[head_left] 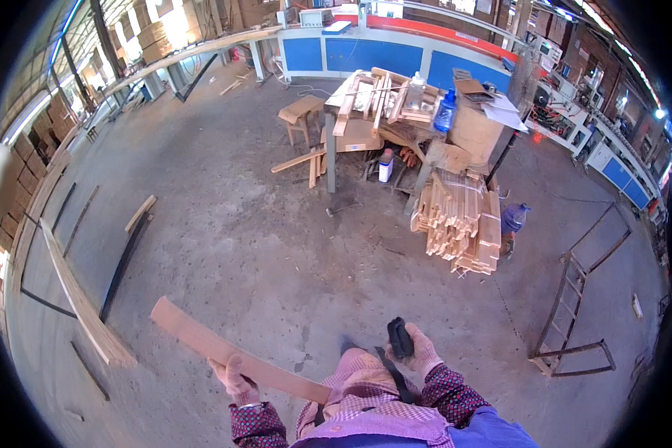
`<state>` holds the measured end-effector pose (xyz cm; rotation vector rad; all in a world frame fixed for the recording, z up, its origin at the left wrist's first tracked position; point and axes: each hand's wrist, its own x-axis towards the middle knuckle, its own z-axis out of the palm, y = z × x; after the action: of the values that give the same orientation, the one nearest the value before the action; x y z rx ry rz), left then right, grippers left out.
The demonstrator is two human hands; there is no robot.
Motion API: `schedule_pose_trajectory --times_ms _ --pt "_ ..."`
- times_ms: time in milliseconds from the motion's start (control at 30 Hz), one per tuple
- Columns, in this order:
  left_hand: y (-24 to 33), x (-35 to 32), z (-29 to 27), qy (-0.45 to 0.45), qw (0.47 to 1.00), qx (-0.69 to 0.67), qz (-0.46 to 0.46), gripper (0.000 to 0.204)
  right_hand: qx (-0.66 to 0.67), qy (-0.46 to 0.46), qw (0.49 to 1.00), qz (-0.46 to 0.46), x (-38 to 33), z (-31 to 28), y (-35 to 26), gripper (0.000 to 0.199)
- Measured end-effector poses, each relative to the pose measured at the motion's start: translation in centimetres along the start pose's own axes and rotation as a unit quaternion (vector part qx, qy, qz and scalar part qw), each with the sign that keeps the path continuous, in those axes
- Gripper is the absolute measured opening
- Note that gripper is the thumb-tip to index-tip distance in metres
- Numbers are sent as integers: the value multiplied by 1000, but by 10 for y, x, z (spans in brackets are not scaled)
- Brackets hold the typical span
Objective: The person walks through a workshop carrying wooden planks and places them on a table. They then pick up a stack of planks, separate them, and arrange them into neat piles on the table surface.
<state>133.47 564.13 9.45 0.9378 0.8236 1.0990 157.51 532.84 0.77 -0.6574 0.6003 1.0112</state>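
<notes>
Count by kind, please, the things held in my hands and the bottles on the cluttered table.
Long flat reddish-brown wooden board, in the left hand: 1
Small black object, kind unclear, in the right hand: 1
Bottles, one clear plastic bottle and one blue plastic bottle: 2
Total: 4

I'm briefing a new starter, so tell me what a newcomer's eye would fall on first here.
First, the long flat board in the left hand, slanting across the lower left, and the black object in the right hand, low and right of centre. Next, the bundle of wood strips right of centre, beside the cluttered table. Behind that, the blue-panelled bench spans the top middle.
</notes>
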Motion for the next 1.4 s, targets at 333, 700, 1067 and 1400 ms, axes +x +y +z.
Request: schedule_pose_trajectory --times_ms 333,700,1067,1400 --pt "-13 210 83 16 998 61 15 96 -129 9 988 -79 198 196 -35 31" --pt "-52 411 154 45 994 97 -29 77 -109 65 984 -123 443 363 -114 24" --pt "-113 598 243 -33 975 149 -163 81 -250 338 895 -153 621 382 -173 43" --pt "-153 622 296 -67 948 177 -255 74 -215 450 687 -529 758 351 -372 51"
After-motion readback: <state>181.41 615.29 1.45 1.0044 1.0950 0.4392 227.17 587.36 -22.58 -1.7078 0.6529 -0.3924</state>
